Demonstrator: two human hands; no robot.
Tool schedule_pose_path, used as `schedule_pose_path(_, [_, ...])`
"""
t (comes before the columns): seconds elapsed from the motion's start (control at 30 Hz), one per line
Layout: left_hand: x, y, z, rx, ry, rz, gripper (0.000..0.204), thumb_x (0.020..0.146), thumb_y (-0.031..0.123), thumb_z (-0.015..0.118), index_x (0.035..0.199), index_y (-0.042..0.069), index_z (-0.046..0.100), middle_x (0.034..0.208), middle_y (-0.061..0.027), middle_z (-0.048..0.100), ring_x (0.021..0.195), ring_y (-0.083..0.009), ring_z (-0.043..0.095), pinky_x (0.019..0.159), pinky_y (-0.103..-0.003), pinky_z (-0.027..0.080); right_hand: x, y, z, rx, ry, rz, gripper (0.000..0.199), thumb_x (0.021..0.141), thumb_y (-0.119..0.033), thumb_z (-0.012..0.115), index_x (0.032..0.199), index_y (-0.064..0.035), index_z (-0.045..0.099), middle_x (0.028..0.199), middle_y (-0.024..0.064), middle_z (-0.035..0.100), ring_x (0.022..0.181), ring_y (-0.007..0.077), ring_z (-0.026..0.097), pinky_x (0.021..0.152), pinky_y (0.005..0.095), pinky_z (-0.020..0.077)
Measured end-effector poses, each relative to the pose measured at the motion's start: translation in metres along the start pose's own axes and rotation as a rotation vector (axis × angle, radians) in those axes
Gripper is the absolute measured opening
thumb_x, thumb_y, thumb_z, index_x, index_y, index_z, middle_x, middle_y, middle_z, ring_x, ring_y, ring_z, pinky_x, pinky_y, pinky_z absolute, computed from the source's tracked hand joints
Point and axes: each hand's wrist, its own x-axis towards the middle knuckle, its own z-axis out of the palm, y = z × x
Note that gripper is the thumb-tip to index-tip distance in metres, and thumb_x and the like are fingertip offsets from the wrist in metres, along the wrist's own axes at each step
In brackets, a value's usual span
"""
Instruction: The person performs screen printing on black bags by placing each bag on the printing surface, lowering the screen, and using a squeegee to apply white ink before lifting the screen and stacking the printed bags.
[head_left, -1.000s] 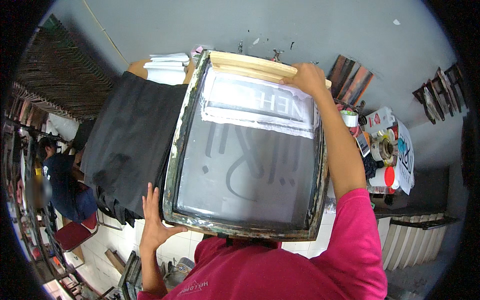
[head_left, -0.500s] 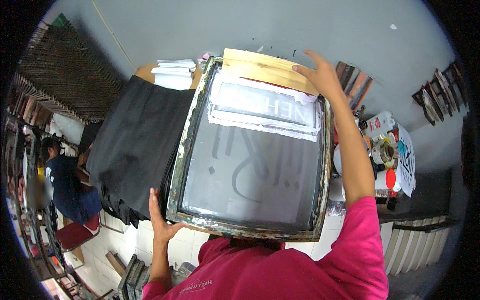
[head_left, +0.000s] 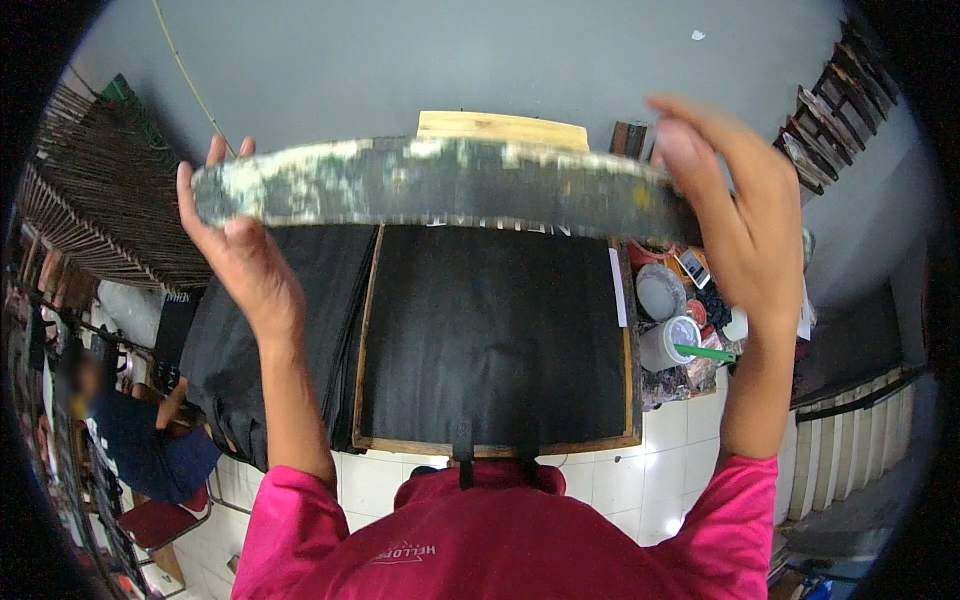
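Frame (head_left: pixel 440 185) of a printing screen, paint-crusted along its edge, was raised edge-on above the wooden board (head_left: pixel 495 443), well clear of it. Left hand (head_left: pixel 240 255) gripped the frame's left end, thumb in front and fingers curled behind. Right hand (head_left: pixel 735 215) held the right end, fingers wrapped over the edge.

Below the frame, black fabric (head_left: pixel 495 330) lay flat across the board, covering nearly all of it. A stack of black garments (head_left: pixel 275 350) lay just left of the board, draping over the table's near edge. A pale wooden panel (head_left: pixel 500 127) showed beyond the frame at the far side.

Right of the board stood a white tub (head_left: pixel 668 343) with a green-handled tool (head_left: pixel 708 352) resting across it; its contents could not be told. A round white lidded container (head_left: pixel 660 290) sat just behind it among small clutter.

At far left, another person (head_left: pixel 140 440) in dark clothing sat on a red chair (head_left: pixel 160 522).
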Motion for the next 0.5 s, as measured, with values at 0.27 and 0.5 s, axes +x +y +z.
schedule_pose_path(0.27, [-0.148,-0.126,-0.066,1.069,-0.672,-0.736,0.076,0.078,0.028,0.08,0.139,-0.008,0.051,0.138,-0.0308,0.055,0.127,-0.0371,0.058,0.107,-0.04,0.046,0.107,0.026,-0.022,-0.262,-0.013,0.253,0.064,0.102,-0.057,0.053,0.076,0.0003,0.063,0.06,0.0032,0.055,0.061,0.0177,0.056,0.059,0.0361,0.0443])
schedule_pose_path(0.5, [-0.129,-0.113,-0.203,0.702,-0.287,-0.88,0.018,0.087,0.012,0.067,0.099,-0.001,0.068,0.084,-0.0017,0.064,0.082,-0.0121,0.058,0.077,-0.028,0.047,0.158,0.068,-0.01,-0.21,0.105,0.257,0.07,0.095,-0.067,0.058,0.088,0.001,0.07,0.065,-0.001,0.049,0.064,0.0123,0.046,0.062,0.0322,0.0387])
